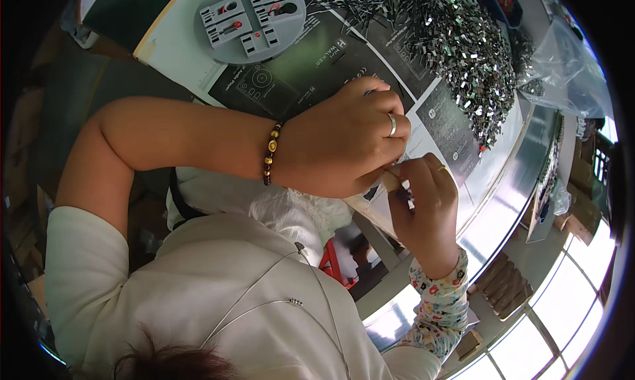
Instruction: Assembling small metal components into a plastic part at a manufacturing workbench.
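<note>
My left hand (350, 138), with a ring on one finger and a beaded bracelet at the wrist, reaches across the table with its fingers curled inward. My right hand (428, 205) meets its fingertips from the right, thumb and fingers pinched together. Whatever sits between the two hands is mostly hidden by the fingers. A small pale tan piece (390, 180) shows at the right fingertips; I cannot tell what it is. Beyond the left hand stands a round grey plastic fixture (233, 47) with raised slotted blocks and small red parts.
A large heap of small shiny metal pieces (463, 46) covers the far right of the table. Thin dark strips (360, 3) lie beside it. Black printed sheets (268, 92) cover the tabletop. A dark blue bin (514, 13) and a clear plastic bag (569, 66) sit at the right.
</note>
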{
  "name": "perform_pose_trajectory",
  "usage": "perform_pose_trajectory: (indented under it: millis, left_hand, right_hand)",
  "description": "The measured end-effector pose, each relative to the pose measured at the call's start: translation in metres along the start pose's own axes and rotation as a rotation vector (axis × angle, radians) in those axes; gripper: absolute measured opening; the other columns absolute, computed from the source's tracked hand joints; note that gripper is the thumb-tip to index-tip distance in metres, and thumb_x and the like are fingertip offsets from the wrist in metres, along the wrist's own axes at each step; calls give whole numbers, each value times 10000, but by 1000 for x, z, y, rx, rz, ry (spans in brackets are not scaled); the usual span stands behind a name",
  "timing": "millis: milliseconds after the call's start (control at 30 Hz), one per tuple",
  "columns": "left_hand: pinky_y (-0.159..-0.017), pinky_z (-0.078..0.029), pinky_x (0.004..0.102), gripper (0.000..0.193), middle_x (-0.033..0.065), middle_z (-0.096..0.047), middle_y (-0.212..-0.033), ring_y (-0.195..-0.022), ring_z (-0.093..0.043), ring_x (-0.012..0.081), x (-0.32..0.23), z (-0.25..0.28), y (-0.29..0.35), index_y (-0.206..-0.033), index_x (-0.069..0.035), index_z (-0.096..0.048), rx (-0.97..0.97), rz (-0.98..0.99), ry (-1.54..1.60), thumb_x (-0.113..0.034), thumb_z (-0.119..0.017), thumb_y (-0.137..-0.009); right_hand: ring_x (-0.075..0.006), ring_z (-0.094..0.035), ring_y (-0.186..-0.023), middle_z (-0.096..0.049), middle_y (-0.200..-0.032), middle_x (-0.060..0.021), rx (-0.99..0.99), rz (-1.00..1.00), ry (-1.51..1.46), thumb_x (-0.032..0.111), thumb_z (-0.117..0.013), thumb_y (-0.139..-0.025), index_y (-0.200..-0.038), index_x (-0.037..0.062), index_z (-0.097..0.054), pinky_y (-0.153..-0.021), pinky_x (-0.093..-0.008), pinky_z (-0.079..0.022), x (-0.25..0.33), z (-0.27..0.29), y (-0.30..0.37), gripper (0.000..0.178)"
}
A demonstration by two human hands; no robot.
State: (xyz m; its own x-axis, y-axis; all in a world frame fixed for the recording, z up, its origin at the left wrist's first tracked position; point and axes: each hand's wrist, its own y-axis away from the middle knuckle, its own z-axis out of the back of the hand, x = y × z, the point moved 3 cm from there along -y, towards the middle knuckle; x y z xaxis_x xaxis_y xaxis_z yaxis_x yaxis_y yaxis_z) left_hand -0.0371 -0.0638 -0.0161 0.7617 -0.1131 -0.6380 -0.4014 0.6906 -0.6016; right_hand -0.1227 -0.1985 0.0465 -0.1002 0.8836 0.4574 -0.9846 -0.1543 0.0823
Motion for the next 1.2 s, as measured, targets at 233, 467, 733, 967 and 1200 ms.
perform_pose_trajectory:
  millis: [233, 467, 733, 967, 1200]
  left_hand:
    - [-992, -373, 446, 124, 37, -595, -964, -943, -510, 246, -1, 2, 0, -859, -70, -594, 46, -7, -68, -54, -675, -766]
    - [-966, -379, 418, 143, 37, -589, -978, -963, -501, 247, -2, 0, 0, -850, -82, -582, 84, -36, -88, -50, -684, -754]
    - [-906, -401, 361, 208, 35, -595, -981, -948, -498, 224, 17, 26, -33, -809, -125, -590, 37, 156, -82, -44, -758, -718]
    - [-747, -480, 373, 83, 86, -667, -888, -817, -572, 240, 108, 30, -92, -711, -71, -646, 78, 39, -775, -110, -657, -784]
    - [-639, -492, 356, 98, 98, -683, -743, -673, -617, 271, 89, 42, -108, -755, -38, -683, 261, 50, -708, -48, -590, -786]
  right_hand:
    - [-207, -526, -671, -614, -786, -91, -57, 88, 103, -84, -652, -711, -901, 27, -609, -583, -320, -441, 12, -3, 7, 224]
    - [-151, -511, -551, -600, -710, -67, 157, -395, -347, -49, -672, -813, -941, 27, -589, -479, -255, -400, -11, 2, -10, 171]
    - [-111, -551, -557, -607, -688, -30, 299, -728, -782, 0, -688, -829, -916, 3, -593, -543, -236, -436, -39, -2, -7, 128]
    - [-102, -541, -610, -632, -763, -41, -61, -555, -681, 22, -700, -867, -1003, 7, -621, -545, -207, -416, -29, 1, 23, 158]
    - [-122, -547, -668, -645, -809, -34, -529, -298, -13, 62, -684, -890, -995, 9, -677, -605, -244, -423, -97, 31, -24, 118]
